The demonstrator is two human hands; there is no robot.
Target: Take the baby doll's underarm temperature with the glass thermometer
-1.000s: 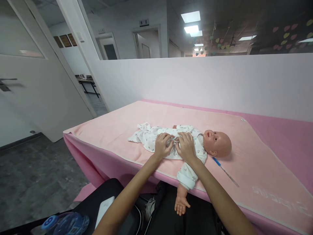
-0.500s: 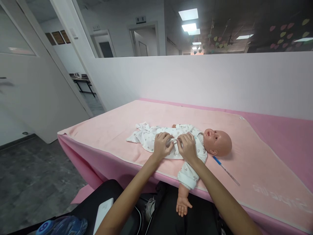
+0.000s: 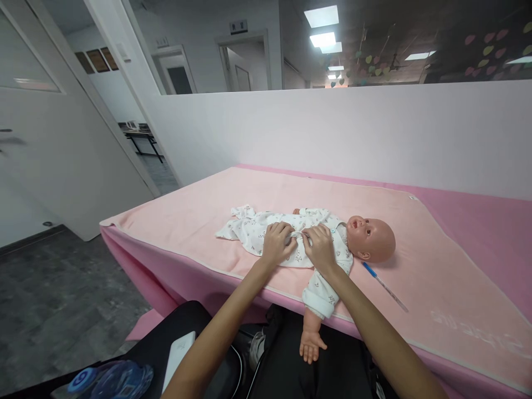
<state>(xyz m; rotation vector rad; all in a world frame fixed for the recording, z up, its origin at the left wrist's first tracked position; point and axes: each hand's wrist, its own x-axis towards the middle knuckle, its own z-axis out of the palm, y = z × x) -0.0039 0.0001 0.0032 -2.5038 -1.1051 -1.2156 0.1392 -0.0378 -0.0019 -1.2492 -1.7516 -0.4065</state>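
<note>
A baby doll [image 3: 371, 238] lies on its back on the pink-covered table, its head to the right. It wears a white printed baby outfit [image 3: 249, 231]. Over the doll's middle, my left hand [image 3: 277, 243] pinches the edge of the outfit's front. Close on its right, my right hand [image 3: 319, 244] is also closed on the fabric at the front opening. A small strip of white cloth shows between my fingertips; any fastener there is too small to make out. One doll arm [image 3: 311, 335] hangs over the table's near edge, below my right wrist.
A blue-capped pen [image 3: 384, 285] lies beside the doll's head on the peach blanket [image 3: 174, 213]. Below the table are a black seat, a white flat object [image 3: 178, 354] and a plastic bottle [image 3: 114, 381]. A white wall [image 3: 332, 133] rises behind the table.
My fingertips have drawn slightly closer together over the fabric, the right hand's grip shifting a little. The doll and pen lie as before; the view has tilted slightly.
</note>
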